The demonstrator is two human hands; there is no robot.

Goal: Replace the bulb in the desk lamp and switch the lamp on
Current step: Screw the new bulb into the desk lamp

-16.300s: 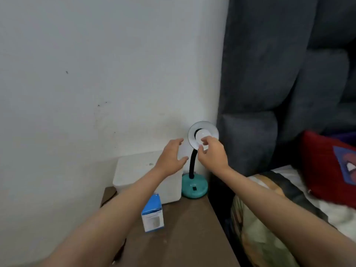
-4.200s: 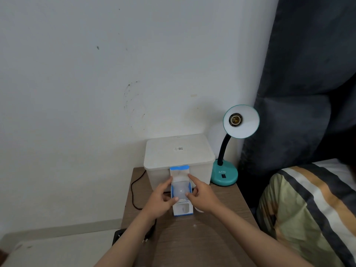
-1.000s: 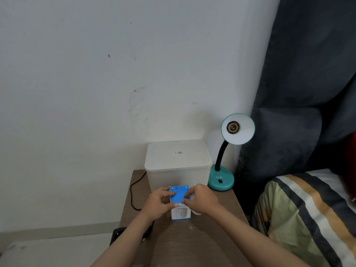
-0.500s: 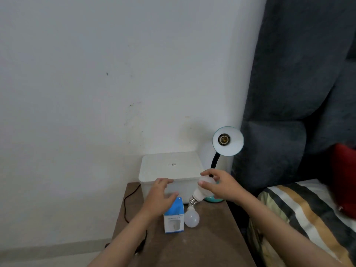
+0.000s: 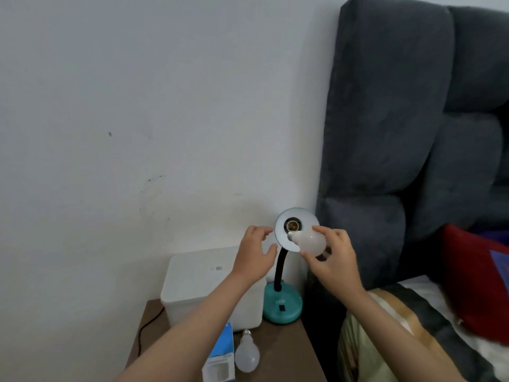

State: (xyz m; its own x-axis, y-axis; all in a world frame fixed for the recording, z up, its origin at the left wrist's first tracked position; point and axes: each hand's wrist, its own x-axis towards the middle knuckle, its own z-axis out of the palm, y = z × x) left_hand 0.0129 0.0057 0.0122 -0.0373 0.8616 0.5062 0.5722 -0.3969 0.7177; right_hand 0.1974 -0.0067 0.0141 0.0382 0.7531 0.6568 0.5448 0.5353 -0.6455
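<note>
A teal desk lamp with a black gooseneck stands at the back of the brown bedside table. Its round shade faces me, and the bare socket shows inside. My right hand grips a white bulb by its globe, with the metal base pointing at the socket and just short of it. My left hand hovers open beside the shade's left rim, fingers relaxed. A second white bulb lies on the table next to a blue and white bulb box.
A white lidded plastic box sits on the table left of the lamp. A black cable hangs off the table's left edge. A dark grey padded headboard and a bed with a red pillow fill the right side.
My right hand has lifted the bulb from over the table up to the lamp shade. My left hand has left the box and risen beside the shade. The view has shifted left.
</note>
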